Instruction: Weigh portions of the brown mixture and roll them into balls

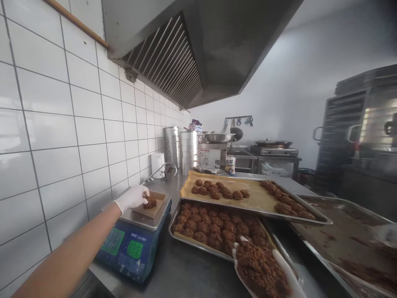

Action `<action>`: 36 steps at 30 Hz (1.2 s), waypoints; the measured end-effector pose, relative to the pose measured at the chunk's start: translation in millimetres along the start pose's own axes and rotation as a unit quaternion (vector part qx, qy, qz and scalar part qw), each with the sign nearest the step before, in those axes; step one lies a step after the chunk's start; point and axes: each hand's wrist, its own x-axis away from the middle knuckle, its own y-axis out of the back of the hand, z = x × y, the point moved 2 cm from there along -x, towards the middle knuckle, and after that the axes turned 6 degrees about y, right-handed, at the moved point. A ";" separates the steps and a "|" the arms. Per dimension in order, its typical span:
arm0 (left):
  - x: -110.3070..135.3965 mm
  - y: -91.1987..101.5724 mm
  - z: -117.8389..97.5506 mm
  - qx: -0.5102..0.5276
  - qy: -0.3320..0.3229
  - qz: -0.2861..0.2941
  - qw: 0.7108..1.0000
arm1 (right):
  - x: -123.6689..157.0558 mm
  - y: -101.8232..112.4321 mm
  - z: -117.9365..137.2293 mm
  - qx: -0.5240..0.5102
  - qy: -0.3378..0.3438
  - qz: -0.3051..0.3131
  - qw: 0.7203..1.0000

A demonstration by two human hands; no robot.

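My left hand (132, 199), in a white glove, reaches over the blue digital scale (132, 244). Its fingers are closed around a small lump of dark brown, chunky mixture (150, 202), which rests on a square of brown paper (159, 205) on the metal pan. Palm up at the lower right, my gloved right hand (283, 265) cradles a large clump of the same mixture (260, 271). It is over the near edge of a tray (198, 245) packed with rounded brown balls. What the mixture is made of I cannot tell.
A second paper-lined tray (257, 194) with more balls overlaps the far side of the first. To the right lies a large tray smeared with mixture (328, 236). A tap (167, 165) and steel cylinders (189, 151) stand behind the scale; a hood (217, 45) hangs overhead.
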 end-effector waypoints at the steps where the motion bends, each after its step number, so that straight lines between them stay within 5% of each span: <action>1: 1.5 -0.4 0.3 0.007 0.000 -0.006 1.000 | 0.2 -0.3 -0.2 -0.001 0.000 0.001 1.000; 9: 11.7 4.5 -7.2 0.049 -0.024 -0.013 0.998 | -2.4 5.3 -0.8 0.014 0.015 0.014 1.000; 17: 15.9 24.0 -18.7 0.068 -0.007 0.046 0.997 | -7.3 9.0 -1.4 0.001 0.000 0.035 0.999; 20: 28.5 47.5 -35.1 0.056 -0.010 0.012 0.998 | -6.0 10.0 -1.8 -0.012 -0.009 0.044 0.999; 23: 53.2 56.7 -76.0 0.048 -0.034 -0.060 0.996 | -2.9 11.5 -4.0 0.002 -0.010 0.058 0.998; 26: 89.3 30.4 -142.4 0.095 -0.112 -0.038 0.988 | -0.6 13.0 -8.0 0.021 -0.004 0.082 0.996; 29: 126.2 -22.4 -212.0 0.182 -0.212 0.028 0.960 | 0.4 14.6 -11.5 0.022 0.006 0.100 0.995; 31: 143.1 -59.6 -246.5 0.198 -0.273 -0.011 0.941 | 1.2 14.8 -12.1 0.021 0.018 0.106 0.994; 36: 162.3 -121.5 -276.4 0.141 -0.404 -0.057 0.902 | 3.0 12.8 -8.7 0.016 0.031 0.054 0.998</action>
